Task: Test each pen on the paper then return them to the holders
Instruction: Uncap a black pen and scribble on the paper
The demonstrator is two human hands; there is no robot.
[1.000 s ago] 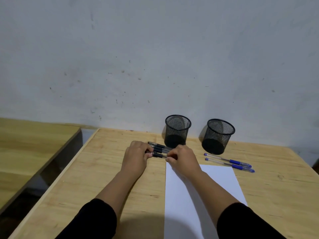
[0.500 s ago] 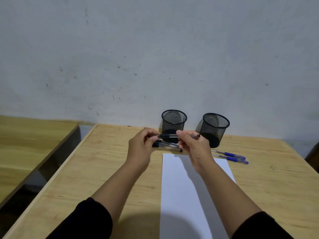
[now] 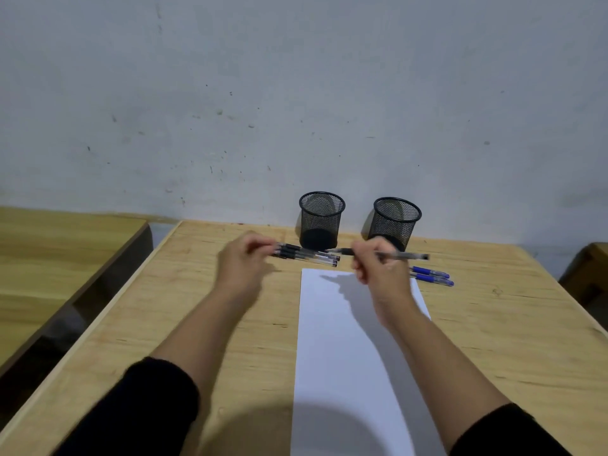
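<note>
My right hand (image 3: 378, 271) is shut on a black pen (image 3: 404, 256), held level above the top edge of the white paper (image 3: 345, 357) with its pointed end to the left. My left hand (image 3: 241, 271) is blurred, its fingers curled beside the left ends of several black pens (image 3: 312, 256) lying side by side on the table. What its fingers hold is hidden. Two blue pens (image 3: 431, 276) lie to the right of the paper. A left mesh holder (image 3: 321, 218) and a right mesh holder (image 3: 396, 223), both black, stand by the wall.
The wooden table (image 3: 510, 324) ends at a grey wall behind the holders. A second wooden table (image 3: 49, 258) stands to the left across a gap. A brown object (image 3: 589, 274) sits at the right edge.
Both hands lifted one black pen off the row together. Now they have drawn apart: the right hand keeps the pen, and the left hand has moved quickly to the left.
</note>
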